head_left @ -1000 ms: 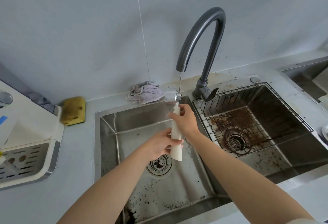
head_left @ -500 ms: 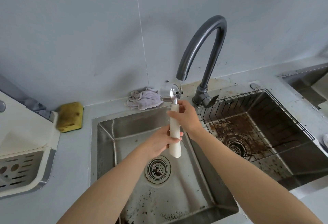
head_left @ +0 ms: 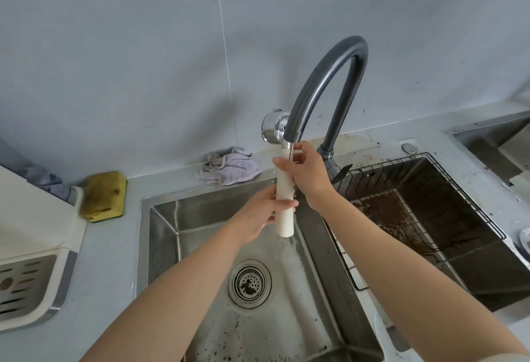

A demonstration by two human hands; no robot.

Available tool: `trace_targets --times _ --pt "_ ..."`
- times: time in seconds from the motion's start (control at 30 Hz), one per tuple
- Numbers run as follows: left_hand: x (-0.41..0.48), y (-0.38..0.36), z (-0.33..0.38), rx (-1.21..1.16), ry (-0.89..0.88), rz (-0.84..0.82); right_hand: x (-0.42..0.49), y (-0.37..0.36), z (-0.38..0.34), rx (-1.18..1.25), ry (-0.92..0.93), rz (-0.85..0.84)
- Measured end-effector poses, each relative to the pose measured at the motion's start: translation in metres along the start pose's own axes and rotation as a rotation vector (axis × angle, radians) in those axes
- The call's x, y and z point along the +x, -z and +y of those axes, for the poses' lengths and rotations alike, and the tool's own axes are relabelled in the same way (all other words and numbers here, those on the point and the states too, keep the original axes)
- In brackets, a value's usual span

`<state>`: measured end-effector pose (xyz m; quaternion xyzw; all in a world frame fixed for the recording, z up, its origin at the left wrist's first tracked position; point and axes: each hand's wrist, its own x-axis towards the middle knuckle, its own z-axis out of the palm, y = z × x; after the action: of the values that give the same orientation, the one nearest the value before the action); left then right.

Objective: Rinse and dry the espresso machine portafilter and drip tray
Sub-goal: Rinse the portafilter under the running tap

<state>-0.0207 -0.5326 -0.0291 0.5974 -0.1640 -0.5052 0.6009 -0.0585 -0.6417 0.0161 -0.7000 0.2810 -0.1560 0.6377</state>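
I hold the portafilter upright over the left sink basin, its cream handle pointing down and its chrome head up beside the dark faucet spout. My left hand grips the lower part of the handle. Higher up, just under the head, my right hand wraps the handle. A thin stream of water runs from the spout onto the handle top. The drip tray, with its slotted metal grate, sits in the white espresso machine at the far left.
A yellow sponge and a crumpled pale cloth lie on the counter behind the basin. The right basin holds a wire rack and brown coffee stains. Coffee grounds speckle the left basin around its drain.
Both hands have lifted the portafilter, so its head now sits beside the spout mouth and the water falls on the handle top. The view has tilted slightly.
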Motion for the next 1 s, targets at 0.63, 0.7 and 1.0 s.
trace_targets --times 0.63,0.7,1.0 --pt "0.014 -0.002 0.045 -0.145 -0.064 -0.019 0.020 0.008 -0.042 0.047 0.101 -0.008" --pt "0.014 -0.002 0.049 -0.135 -0.070 -0.005 0.022 0.008 -0.044 0.057 0.110 -0.013" --pt "0.008 0.001 0.052 -0.062 -0.072 0.048 0.018 0.004 -0.041 0.235 0.087 -0.116"
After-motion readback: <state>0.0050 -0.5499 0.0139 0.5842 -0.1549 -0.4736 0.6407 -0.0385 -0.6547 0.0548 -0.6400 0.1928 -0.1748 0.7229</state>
